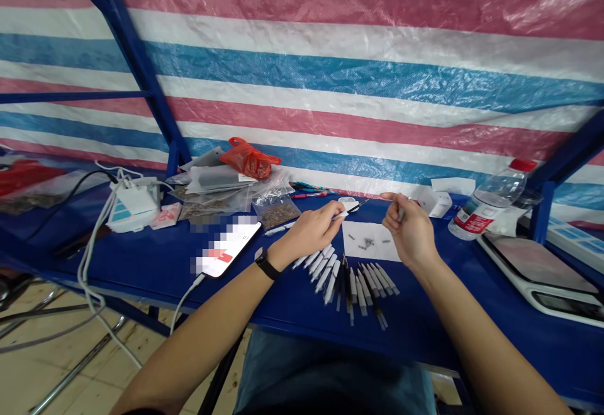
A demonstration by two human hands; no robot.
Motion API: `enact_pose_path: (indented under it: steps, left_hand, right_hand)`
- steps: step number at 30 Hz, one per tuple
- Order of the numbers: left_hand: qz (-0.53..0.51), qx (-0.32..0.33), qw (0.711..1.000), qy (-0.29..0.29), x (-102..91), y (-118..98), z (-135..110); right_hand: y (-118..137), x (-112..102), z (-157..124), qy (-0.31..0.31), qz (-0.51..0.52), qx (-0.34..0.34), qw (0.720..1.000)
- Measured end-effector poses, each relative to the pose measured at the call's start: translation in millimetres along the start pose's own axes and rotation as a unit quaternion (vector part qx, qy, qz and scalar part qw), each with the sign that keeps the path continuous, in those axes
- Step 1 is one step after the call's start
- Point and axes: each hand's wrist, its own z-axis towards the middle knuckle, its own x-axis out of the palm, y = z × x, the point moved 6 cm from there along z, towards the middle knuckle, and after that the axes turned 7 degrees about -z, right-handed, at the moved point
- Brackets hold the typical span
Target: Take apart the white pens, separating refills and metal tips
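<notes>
Right now both of your forearms reach forward over the blue table [141, 264], converging toward its middle, with the hands raised just above the surface. Your left hand [314, 229], with a black watch [267, 264] on its wrist, is turned palm-inward and pinched shut on a thin pen-like piece [353, 207], thumb and fingertips clamping its near end. Its dark tip points right, toward your other hand, and stops short of it. Your right hand [410, 229] is held upright with the wrist slightly bent back, the fingers curled tight into a loose fist and the thumb lifted on top. Whether anything sits inside that curl cannot be told. Below and between the hands lies a white sheet [377, 248] with a few small metal bits scattered on it, and just nearer to you a row of similar pen pieces [352, 280] is fanned out on the table. To the left of your left forearm a phone [226, 248] lies flat with a white cable plugged in. Behind it sit clear bags of parts [278, 210] and a red plastic bag [248, 158]. At the far right a water bottle [491, 204] lies tilted near a scale [538, 270].
</notes>
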Motion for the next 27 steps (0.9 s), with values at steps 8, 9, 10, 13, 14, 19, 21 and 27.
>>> enact_pose_path:
  steps: [8,9,10,13,14,19,21,27]
  left_hand:
    - [-0.007,-0.037,0.998,0.048,9.7,7.2,-0.8]
    - [-0.015,-0.04,0.998,0.048,10.2,8.0,-0.9]
    - [-0.024,-0.043,0.998,0.047,10.4,8.7,-1.2]
    - [-0.051,-0.056,0.996,0.047,9.6,10.3,-2.3]
    - [-0.057,-0.06,0.995,0.048,9.0,10.6,-2.7]
    - [-0.063,-0.051,0.996,0.047,7.8,10.2,-3.4]
    - [-0.062,-0.036,0.996,0.047,9.2,9.8,-3.2]
    - [-0.042,-0.022,0.997,0.062,13.9,8.5,-3.3]
  right_hand:
    - [-1.9,-14.6,8.1,-0.025,-0.145,-0.088,0.985]
    - [-1.4,-15.3,8.9,-0.014,-0.194,-0.099,0.976]
    - [-1.0,-15.5,9.8,-0.001,-0.269,-0.108,0.957]
    - [-6.4,-14.8,11.6,0.04,-0.519,-0.099,0.848]
    - [-10.4,-13.9,11.4,0.058,-0.571,-0.085,0.814]
    - [-29.0,4.7,2.0,0.147,-0.629,-0.049,0.762]
    - [-34.2,15.2,-3.0,0.177,-0.636,-0.052,0.749]
    - [-44.6,29.0,-9.1,0.217,-0.642,-0.038,0.734]
